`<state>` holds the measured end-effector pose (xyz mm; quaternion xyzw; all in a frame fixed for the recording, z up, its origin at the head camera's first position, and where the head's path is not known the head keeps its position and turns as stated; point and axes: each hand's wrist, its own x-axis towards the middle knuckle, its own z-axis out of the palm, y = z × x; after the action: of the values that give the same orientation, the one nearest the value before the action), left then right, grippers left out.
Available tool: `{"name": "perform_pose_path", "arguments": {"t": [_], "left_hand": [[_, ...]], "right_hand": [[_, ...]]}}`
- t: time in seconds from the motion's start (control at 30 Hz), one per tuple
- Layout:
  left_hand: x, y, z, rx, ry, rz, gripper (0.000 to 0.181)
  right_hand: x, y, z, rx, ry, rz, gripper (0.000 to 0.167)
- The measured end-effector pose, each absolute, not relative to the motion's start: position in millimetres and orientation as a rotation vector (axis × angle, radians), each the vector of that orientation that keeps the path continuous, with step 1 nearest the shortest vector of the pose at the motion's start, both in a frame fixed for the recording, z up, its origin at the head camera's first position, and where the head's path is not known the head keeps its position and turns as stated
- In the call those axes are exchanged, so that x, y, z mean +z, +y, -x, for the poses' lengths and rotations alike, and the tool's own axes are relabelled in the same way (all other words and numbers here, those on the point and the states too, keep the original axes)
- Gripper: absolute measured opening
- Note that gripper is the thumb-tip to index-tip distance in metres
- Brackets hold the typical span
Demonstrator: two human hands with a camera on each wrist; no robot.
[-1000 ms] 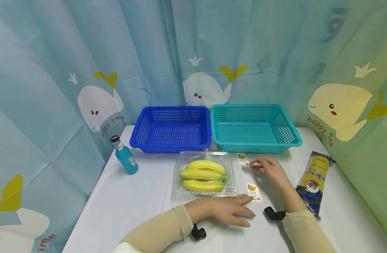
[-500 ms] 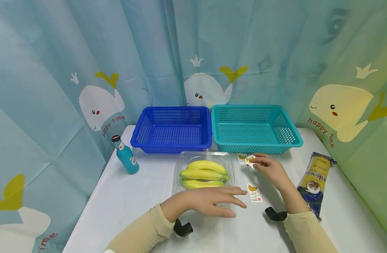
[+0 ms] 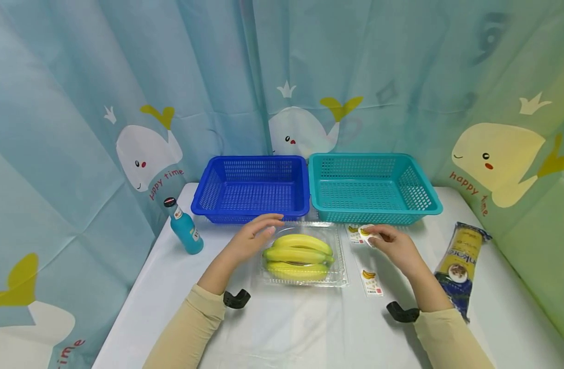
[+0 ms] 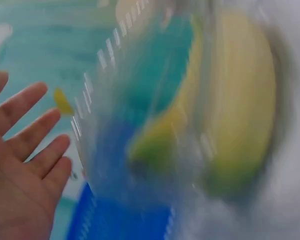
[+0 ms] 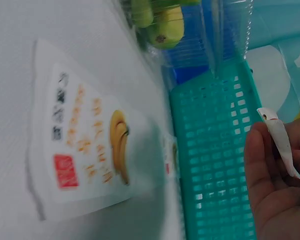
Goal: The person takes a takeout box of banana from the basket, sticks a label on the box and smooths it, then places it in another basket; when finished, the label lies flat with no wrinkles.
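Observation:
Several yellow bananas (image 3: pixel 298 253) lie inside a clear plastic clamshell box (image 3: pixel 339 266) at the middle of the table. My left hand (image 3: pixel 249 241), its fingers extended, is over the box's back left corner; contact with it cannot be made out. In the left wrist view, the left hand (image 4: pixel 27 160) shows spread fingers beside the blurred box. With thumb and fingers, my right hand (image 3: pixel 397 251) pinches a small white banana sticker (image 3: pixel 365 234), seen curled in the right wrist view. Beneath lies a backing strip with banana labels (image 3: pixel 371 283), right of the box.
A blue basket (image 3: pixel 249 214) and a teal basket (image 3: pixel 379 211) stand side by side at the back. A blue bottle (image 3: pixel 186 230) stands at the left. On the right lies a yellow and navy packet (image 3: pixel 459 266). Curtains enclose the table.
My left hand has lifted from beside the lower label and moved left and back to the box's corner. The right hand has peeled a sticker up from the strip and holds it.

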<state>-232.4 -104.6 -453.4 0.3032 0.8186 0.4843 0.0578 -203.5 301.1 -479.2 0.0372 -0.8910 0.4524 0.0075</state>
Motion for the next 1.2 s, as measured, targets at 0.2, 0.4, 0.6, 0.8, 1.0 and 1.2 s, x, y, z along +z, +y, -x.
{"name": "perform_pose_path", "arguments": {"t": [0.2, 0.4, 0.6, 0.8, 1.0, 1.2], "left_hand": [[-480, -121, 245, 1.585, 2.602, -0.734, 0.040], [-501, -122, 248, 1.705, 2.644, -0.684, 0.033], [-513, -121, 248, 1.851, 2.555, -0.627, 0.030], [-521, -120, 250, 1.886, 2.467, -0.607, 0.035], [-507, -119, 236, 1.872, 2.381, -0.651, 0.044], [-504, -117, 233, 1.859, 2.357, -0.657, 0.050]], "right_hand": [[-466, 291, 204, 1.414, -2.813, -0.160, 0.039], [-447, 274, 204, 1.438, -2.836, -0.195, 0.041], [-432, 255, 207, 1.489, -2.820, -0.274, 0.039], [-425, 237, 211, 1.521, -2.795, -0.361, 0.036], [-423, 219, 215, 1.587, -2.780, -0.444, 0.037], [-428, 201, 216, 1.597, -2.798, -0.464, 0.040]]}}
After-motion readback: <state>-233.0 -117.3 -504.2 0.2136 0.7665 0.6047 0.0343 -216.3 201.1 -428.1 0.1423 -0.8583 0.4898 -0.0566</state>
